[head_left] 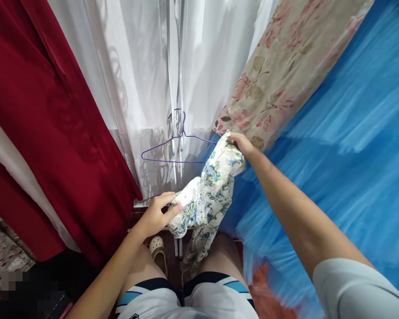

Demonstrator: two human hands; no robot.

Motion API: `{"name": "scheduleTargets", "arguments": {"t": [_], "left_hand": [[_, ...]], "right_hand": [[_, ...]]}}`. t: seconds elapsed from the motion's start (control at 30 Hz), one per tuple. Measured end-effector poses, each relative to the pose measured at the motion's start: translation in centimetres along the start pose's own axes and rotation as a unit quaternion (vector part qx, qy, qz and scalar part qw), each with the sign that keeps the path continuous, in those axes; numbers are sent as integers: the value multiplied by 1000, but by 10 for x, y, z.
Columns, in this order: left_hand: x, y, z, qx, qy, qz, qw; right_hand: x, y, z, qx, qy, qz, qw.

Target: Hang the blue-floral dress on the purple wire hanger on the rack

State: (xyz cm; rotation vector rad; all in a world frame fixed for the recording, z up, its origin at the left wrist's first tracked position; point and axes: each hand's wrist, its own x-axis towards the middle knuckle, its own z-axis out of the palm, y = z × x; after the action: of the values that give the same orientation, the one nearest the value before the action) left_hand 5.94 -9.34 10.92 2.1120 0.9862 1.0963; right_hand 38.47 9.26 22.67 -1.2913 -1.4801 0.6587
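Observation:
A white garment with blue and green flowers (210, 190) hangs between my two hands in front of my knees. My right hand (242, 144) is closed on its upper edge, held out toward the curtains. My left hand (157, 214) grips its lower bunched part, fingers curled round the cloth. A purple wire hanger (176, 150) hangs empty on the white curtain just left of my right hand.
A dark red curtain (49, 119) hangs at left beside a sheer white curtain (142, 75). A floral beige cloth (286, 66) and blue netting (352, 141) fill the right side. A white clog (157, 249) lies on the floor between my legs.

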Motion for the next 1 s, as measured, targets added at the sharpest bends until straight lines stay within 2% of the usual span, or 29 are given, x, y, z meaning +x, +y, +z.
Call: {"name": "scheduleTargets", "arguments": {"t": [0.1, 0.2, 0.3, 0.4, 0.5, 0.6, 0.7, 0.8, 0.9, 1.0], "left_hand": [[-1, 5, -10, 12, 2, 17, 1000], [-5, -17, -32, 62, 38, 11, 997], [-7, -57, -62, 148, 64, -4, 987], [3, -98, -91, 228, 37, -29, 972], [29, -129, -108, 237, 47, -69, 968], [66, -149, -113, 227, 89, -95, 965], [105, -156, -111, 230, 154, -125, 953], [130, -154, -110, 234, 209, -135, 940], [129, -147, -111, 243, 235, -109, 935], [107, -138, -120, 265, 239, -92, 929]], "right_hand": [[2, 3, 37, 72, -122, 54, 988], [-7, 7, 52, 122, -199, 90, 968], [-20, 5, 46, 155, -230, 95, 956], [-32, -1, 34, 199, -295, 119, 927], [-42, -5, 27, 245, -355, 136, 892], [-45, -8, 21, 259, -363, 156, 881], [-40, -13, 12, 244, -381, 190, 872], [-32, -19, 4, 225, -394, 210, 866], [-29, -20, 4, 220, -392, 229, 863], [-31, -18, 9, 236, -397, 223, 858]]}}
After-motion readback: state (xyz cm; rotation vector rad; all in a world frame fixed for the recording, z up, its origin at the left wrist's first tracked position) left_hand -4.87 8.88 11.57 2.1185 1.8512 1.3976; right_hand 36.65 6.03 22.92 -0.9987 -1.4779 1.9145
